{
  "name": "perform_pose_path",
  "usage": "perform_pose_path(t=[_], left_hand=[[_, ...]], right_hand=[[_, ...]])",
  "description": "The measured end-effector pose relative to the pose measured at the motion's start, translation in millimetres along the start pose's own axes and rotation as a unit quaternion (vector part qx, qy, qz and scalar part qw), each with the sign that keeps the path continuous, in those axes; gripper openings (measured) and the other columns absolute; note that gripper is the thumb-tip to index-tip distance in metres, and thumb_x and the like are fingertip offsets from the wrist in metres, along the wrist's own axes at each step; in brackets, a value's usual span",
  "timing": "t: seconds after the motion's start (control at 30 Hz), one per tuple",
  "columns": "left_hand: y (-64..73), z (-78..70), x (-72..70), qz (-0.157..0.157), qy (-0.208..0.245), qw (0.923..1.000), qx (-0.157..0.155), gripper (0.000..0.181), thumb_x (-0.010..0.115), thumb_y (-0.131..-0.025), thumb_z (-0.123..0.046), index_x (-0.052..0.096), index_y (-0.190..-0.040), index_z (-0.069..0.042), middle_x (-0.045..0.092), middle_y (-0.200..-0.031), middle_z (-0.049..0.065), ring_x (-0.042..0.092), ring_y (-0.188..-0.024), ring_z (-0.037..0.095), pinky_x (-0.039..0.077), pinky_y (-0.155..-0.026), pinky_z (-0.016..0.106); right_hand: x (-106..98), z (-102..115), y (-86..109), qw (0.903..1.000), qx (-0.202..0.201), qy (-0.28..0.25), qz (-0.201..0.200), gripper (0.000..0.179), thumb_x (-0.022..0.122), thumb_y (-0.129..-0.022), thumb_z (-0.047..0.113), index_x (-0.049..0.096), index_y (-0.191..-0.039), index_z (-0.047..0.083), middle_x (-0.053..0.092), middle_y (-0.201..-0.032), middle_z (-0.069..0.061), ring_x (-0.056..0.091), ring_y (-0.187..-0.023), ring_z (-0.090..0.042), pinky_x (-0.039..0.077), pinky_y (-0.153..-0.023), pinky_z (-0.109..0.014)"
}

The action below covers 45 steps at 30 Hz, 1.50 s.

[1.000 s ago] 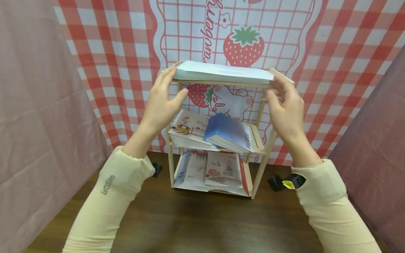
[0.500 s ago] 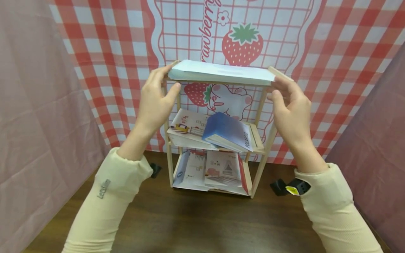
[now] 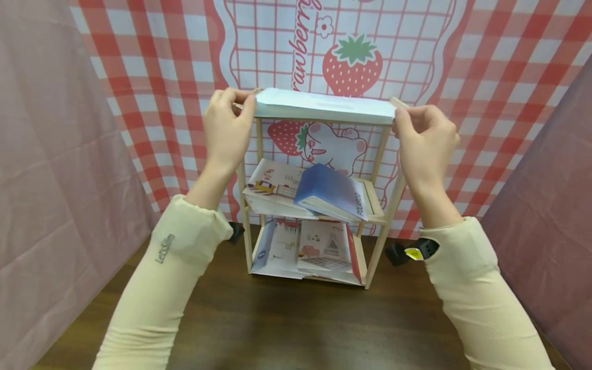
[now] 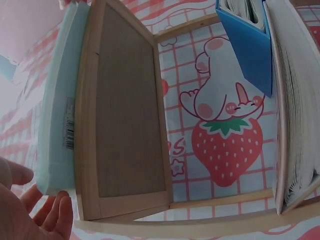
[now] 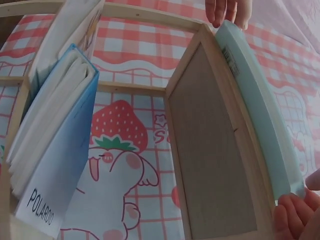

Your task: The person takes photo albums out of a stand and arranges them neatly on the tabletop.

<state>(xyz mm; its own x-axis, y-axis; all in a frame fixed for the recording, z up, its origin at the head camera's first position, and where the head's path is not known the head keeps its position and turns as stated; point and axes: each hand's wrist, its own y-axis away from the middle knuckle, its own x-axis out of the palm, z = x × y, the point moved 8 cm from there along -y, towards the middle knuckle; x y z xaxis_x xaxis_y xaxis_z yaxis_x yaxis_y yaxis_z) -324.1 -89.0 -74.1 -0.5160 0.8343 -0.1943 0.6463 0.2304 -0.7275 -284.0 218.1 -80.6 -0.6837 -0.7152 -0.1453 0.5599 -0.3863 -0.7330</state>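
A thick pale green book (image 3: 324, 105) with a whitish upper face lies flat on the top board of a small wooden shelf (image 3: 385, 239). My left hand (image 3: 226, 128) pinches its left end, thumb in front and fingers bent behind. At the opposite end my right hand (image 3: 427, 146) grips the corner between thumb and curled fingers. A barcode shows on the book's side (image 4: 52, 130) in the left wrist view, where the fingertips (image 4: 62, 207) meet its end. The right wrist view shows the right fingers (image 5: 292, 212) against the book's near corner.
On the middle tier a blue Polaroid album (image 3: 330, 190) leans over a white illustrated book (image 3: 270, 187). Several more books, including one with a room picture (image 3: 324, 246), fill the bottom tier. The shelf stands on a dark wooden table (image 3: 296, 329) before a strawberry-print cloth (image 3: 352, 67).
Both thumbs have come up from apart to meet the book's ends, and the fingers have bent around them. The book has shifted slightly to the right, then sits between both hands.
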Motion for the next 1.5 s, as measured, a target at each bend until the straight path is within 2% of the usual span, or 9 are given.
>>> perform_pose_path(t=[0.17, 0.37, 0.6, 0.7, 0.9, 1.1, 1.2, 1.37, 1.5], left_hand=[[-2.6, 1.4, 0.2, -0.023, -0.006, 0.9995, -0.023, 0.029, 0.05, -0.083, -0.035, 0.059, -0.084, -0.008, 0.047, -0.083, -0.002, 0.046, -0.074, 0.009, 0.038, -0.065, 0.019], [-5.5, 0.8, -1.9, -0.044, -0.02, 0.9979, -0.043, 0.022, 0.053, -0.081, -0.029, 0.062, -0.081, -0.01, 0.049, -0.08, -0.003, 0.046, -0.071, 0.008, 0.037, -0.064, 0.018], [-5.3, 4.9, -2.0, -0.042, 0.007, 0.9965, -0.072, 0.018, 0.055, -0.08, -0.025, 0.063, -0.083, -0.009, 0.047, -0.079, -0.003, 0.046, -0.07, 0.007, 0.039, -0.06, 0.019], [-3.1, 5.2, -1.9, -0.042, 0.022, 0.9963, -0.072, 0.016, 0.055, -0.08, -0.022, 0.062, -0.083, -0.008, 0.047, -0.08, -0.002, 0.046, -0.069, 0.007, 0.04, -0.059, 0.019], [1.2, 4.7, -2.9, -0.044, 0.049, 0.995, -0.075, 0.013, 0.054, -0.079, -0.016, 0.061, -0.084, -0.007, 0.046, -0.082, -0.001, 0.046, -0.069, 0.008, 0.041, -0.058, 0.02], [3.7, 6.5, -2.3, -0.038, 0.078, 0.9921, -0.09, 0.011, 0.053, -0.079, -0.014, 0.058, -0.086, -0.008, 0.045, -0.084, -0.001, 0.045, -0.069, 0.008, 0.041, -0.057, 0.021], [5.9, 6.2, -2.5, -0.037, 0.087, 0.9918, -0.086, 0.01, 0.052, -0.078, -0.013, 0.057, -0.085, -0.008, 0.046, -0.085, -0.001, 0.046, -0.071, 0.009, 0.041, -0.059, 0.021], [10.0, 7.4, -4.0, -0.037, 0.105, 0.9895, -0.092, 0.009, 0.053, -0.078, -0.013, 0.056, -0.085, -0.008, 0.046, -0.085, -0.001, 0.047, -0.076, 0.01, 0.041, -0.062, 0.021], [13.0, 7.7, -4.7, -0.031, 0.11, 0.9898, -0.086, 0.01, 0.052, -0.079, -0.014, 0.056, -0.087, -0.008, 0.048, -0.087, -0.001, 0.047, -0.076, 0.011, 0.04, -0.061, 0.022]], right_hand=[[0.5, -5.9, -6.7, 0.9986, 0.045, -0.02, -0.021, 0.035, 0.06, -0.073, 0.044, 0.064, -0.086, 0.012, 0.064, -0.081, 0.001, 0.056, -0.07, -0.01, 0.036, -0.068, -0.021], [1.8, -9.3, -8.6, 0.995, 0.086, -0.049, -0.012, 0.033, 0.065, -0.071, 0.038, 0.064, -0.085, 0.009, 0.063, -0.077, 0.001, 0.056, -0.066, -0.011, 0.039, -0.059, -0.022], [1.1, -9.4, -6.3, 0.9941, 0.09, -0.06, -0.009, 0.029, 0.066, -0.072, 0.033, 0.064, -0.085, 0.007, 0.06, -0.071, 0.001, 0.056, -0.064, -0.011, 0.039, -0.056, -0.022], [0.3, -9.9, -5.3, 0.9941, 0.089, -0.062, -0.008, 0.028, 0.066, -0.071, 0.032, 0.064, -0.084, 0.007, 0.06, -0.07, 0.001, 0.056, -0.065, -0.012, 0.039, -0.056, -0.023], [-1.5, -8.0, -1.0, 0.9934, 0.094, -0.065, -0.002, 0.03, 0.064, -0.072, 0.033, 0.064, -0.088, 0.008, 0.062, -0.079, -0.001, 0.059, -0.069, -0.013, 0.038, -0.065, -0.022], [-1.1, -4.6, 0.5, 0.9916, 0.087, -0.095, -0.008, 0.028, 0.065, -0.073, 0.027, 0.063, -0.091, 0.006, 0.063, -0.085, -0.006, 0.061, -0.07, -0.011, 0.045, -0.069, -0.02], [0.1, -7.5, 0.3, 0.9868, 0.101, -0.127, -0.003, 0.028, 0.067, -0.072, 0.025, 0.062, -0.091, 0.005, 0.063, -0.086, -0.007, 0.061, -0.07, -0.011, 0.046, -0.072, -0.022], [2.8, -13.5, 1.3, 0.9708, 0.131, -0.201, 0.008, 0.03, 0.071, -0.067, 0.022, 0.061, -0.088, 0.002, 0.062, -0.084, -0.008, 0.062, -0.07, -0.014, 0.047, -0.074, -0.025], [2.9, -14.8, 3.6, 0.9658, 0.141, -0.217, 0.014, 0.032, 0.071, -0.066, 0.022, 0.061, -0.089, 0.002, 0.061, -0.087, -0.009, 0.062, -0.071, -0.015, 0.046, -0.075, -0.025]])
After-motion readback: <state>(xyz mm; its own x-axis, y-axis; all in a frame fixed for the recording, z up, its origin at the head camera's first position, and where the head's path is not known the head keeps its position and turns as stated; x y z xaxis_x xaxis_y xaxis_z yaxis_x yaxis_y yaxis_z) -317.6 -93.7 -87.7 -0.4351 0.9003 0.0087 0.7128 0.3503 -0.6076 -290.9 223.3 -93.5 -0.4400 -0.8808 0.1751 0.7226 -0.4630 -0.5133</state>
